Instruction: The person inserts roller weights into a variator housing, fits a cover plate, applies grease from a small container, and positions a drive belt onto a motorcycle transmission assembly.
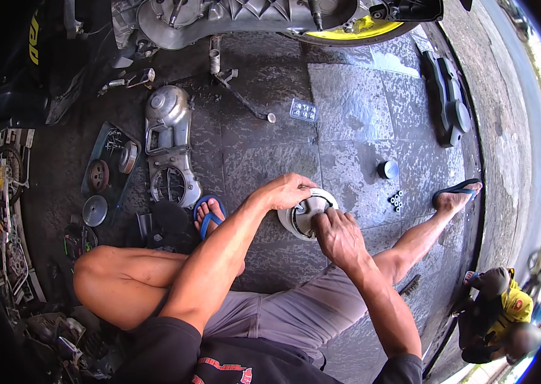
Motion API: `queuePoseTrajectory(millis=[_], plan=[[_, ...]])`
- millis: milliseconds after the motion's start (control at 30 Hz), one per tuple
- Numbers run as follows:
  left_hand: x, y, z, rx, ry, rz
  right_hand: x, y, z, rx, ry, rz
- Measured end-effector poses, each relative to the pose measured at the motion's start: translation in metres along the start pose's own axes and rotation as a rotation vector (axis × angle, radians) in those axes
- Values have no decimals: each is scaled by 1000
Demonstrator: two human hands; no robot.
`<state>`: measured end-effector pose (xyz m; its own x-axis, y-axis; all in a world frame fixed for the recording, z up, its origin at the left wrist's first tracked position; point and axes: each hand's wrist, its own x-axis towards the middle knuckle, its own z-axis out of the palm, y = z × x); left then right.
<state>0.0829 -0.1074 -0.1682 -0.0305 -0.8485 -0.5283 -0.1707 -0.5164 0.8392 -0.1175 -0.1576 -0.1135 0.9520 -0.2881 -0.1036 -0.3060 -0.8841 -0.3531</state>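
Observation:
A round silver metal part [298, 228] with a pale rim and a darker centre with ribs is held low over the tiles between my legs. My left hand [288, 191] has its fingers closed on the far left of its rim. My right hand [339, 237] is bent over the right of its centre, fingers curled onto it, their tips partly hidden.
A scooter engine casing [232, 19] lies along the top. Around me are a silver cover [167, 112], a parts tray [99, 209], a kickstand [248, 102], a black cup [387, 169], small rollers [397, 201] and black panels [446, 96]. A person [494, 313] in yellow and black is at right.

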Motion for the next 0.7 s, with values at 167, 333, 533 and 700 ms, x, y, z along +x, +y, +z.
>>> queuePoseTrajectory(millis=[167, 333, 533, 700], plan=[[-1, 7, 2, 16, -2, -15, -3, 3, 9, -3, -24, 30], [4, -6, 6, -28, 49, 33, -15, 10, 1, 297, 186, 241], [-6, -13, 17, 40, 539, 68, -42, 48, 12, 851, 581, 832], [-87, 25, 80, 208, 769, 178, -80, 73, 53, 1300, 825, 934]])
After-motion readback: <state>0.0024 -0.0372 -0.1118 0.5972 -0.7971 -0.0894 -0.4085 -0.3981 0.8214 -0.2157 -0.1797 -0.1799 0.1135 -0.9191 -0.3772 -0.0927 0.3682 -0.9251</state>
